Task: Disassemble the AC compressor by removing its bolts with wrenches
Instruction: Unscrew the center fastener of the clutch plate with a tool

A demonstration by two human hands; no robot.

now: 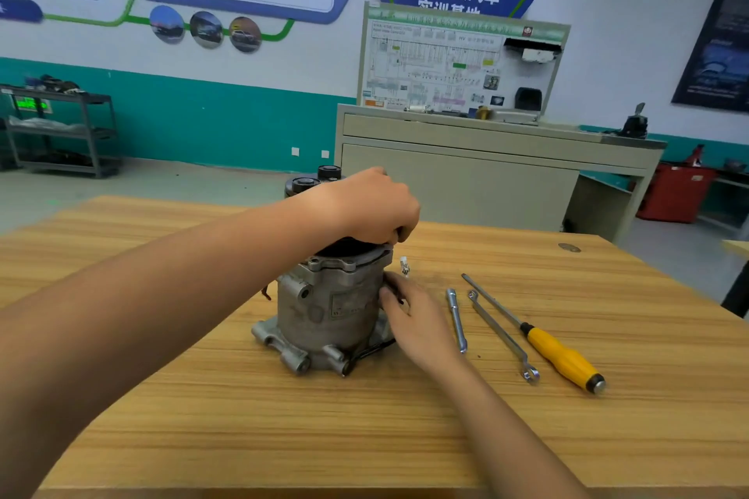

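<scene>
Compressor (pixel 328 304) on wooden table (pixel 202 397): left fingers (pixel 399 229) grip its top, right fingers (pixel 392 293) rest straight against it.

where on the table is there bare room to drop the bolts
Bare wood along the near edge of the table in front of the compressor, and the far-left corner. Crowded right of the compressor: short wrench, long wrench, screwdriver.

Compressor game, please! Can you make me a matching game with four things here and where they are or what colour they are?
Things:
1. compressor
2. screwdriver
3. left hand
4. right hand

Clues:
A. has a yellow handle
B. on top of the compressor
C. grey, standing on the wooden table
D. touching the compressor's side

Pairs: 1-C, 2-A, 3-B, 4-D
</scene>
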